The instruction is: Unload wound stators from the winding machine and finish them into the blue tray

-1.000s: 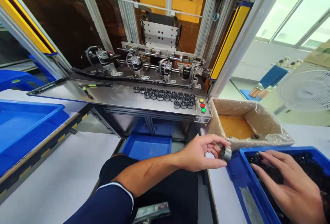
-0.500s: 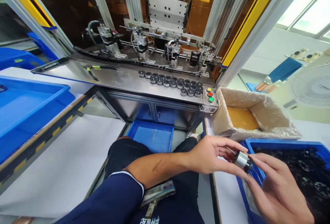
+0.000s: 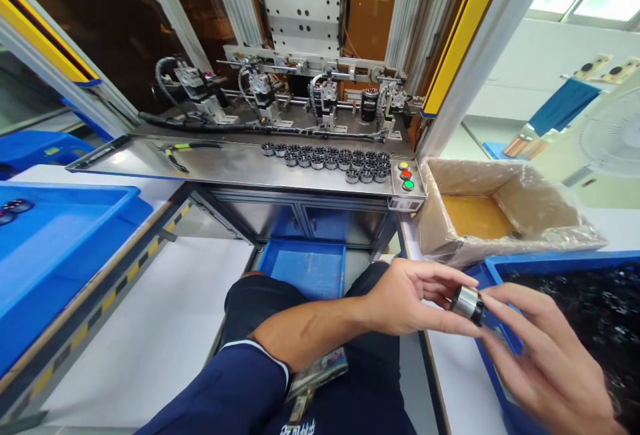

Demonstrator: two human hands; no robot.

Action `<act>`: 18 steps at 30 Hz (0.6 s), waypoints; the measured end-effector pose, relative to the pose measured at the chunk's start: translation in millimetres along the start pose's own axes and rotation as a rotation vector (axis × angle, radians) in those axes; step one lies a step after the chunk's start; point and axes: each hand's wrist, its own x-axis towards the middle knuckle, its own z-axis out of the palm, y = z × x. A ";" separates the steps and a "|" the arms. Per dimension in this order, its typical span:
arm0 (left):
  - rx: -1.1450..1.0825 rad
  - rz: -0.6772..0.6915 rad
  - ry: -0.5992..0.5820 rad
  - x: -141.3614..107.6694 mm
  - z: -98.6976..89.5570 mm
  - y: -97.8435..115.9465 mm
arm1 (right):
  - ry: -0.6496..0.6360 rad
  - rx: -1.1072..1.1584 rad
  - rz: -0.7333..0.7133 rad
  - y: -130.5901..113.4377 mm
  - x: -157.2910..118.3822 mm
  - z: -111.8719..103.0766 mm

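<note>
Between my two hands, at the lower right, is a small silver and black cylinder (image 3: pixel 467 304). My left hand (image 3: pixel 417 298) grips its left side between thumb and fingers. The fingertips of my right hand (image 3: pixel 537 345) press on its right end. Beneath and beside my right hand stands a blue bin (image 3: pixel 505 259) holding many black parts (image 3: pixel 590 308). Several similar silver and black rings (image 3: pixel 325 158) stand in rows on the metal ledge (image 3: pixel 225 171) in front of the machine.
A machine (image 3: pixel 305 88) with a yellow-edged frame stands ahead. Right of the rings are a button box (image 3: pixel 407 203) and a plastic-lined carton (image 3: pixel 435 221). A blue tray (image 3: pixel 75 221) is at left, another (image 3: pixel 305 271) below. Green-handled pliers (image 3: pixel 175 155) lie on the ledge.
The camera view has shifted, showing more of the left tray. Both hands stay on the cylinder, with the right fingers slightly repositioned around its end.
</note>
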 end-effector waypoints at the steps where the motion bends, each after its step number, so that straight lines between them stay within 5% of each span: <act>1: 0.009 0.002 0.000 -0.1 -0.2 -0.3 | -0.017 -0.026 -0.018 1.4 -0.6 -0.5; 6: 0.030 -0.033 -0.001 -2.2 -1.2 0.4 | -0.105 -0.152 -0.069 6.5 -6.4 -4.5; 18: 0.016 -0.127 -0.025 -6.5 -9.5 0.4 | -0.021 -0.132 -0.032 7.8 -12.8 7.2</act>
